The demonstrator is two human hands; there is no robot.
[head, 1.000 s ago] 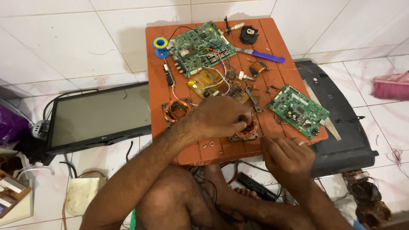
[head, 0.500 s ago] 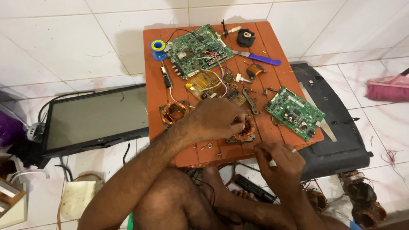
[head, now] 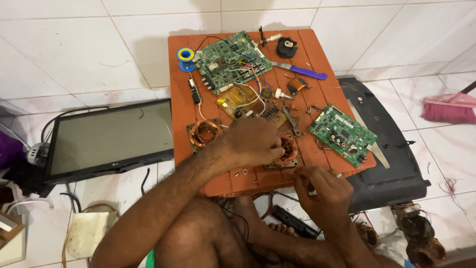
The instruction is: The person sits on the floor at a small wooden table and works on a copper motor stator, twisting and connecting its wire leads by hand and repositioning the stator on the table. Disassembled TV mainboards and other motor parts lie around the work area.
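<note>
Your left hand (head: 253, 141) rests on the copper coil (head: 285, 151) near the front edge of the orange table (head: 181, 144), fingers curled over its left side. Your right hand (head: 322, 191) hangs off that edge, just right of the coil, fingers pinched; on what, I cannot tell. Two coils (head: 204, 133) and three circuit boards (head: 342, 134) show.

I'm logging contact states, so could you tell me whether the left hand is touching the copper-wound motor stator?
Touching: the head view shows the left hand resting on the copper stator, fingers overlapping its edge.
</note>
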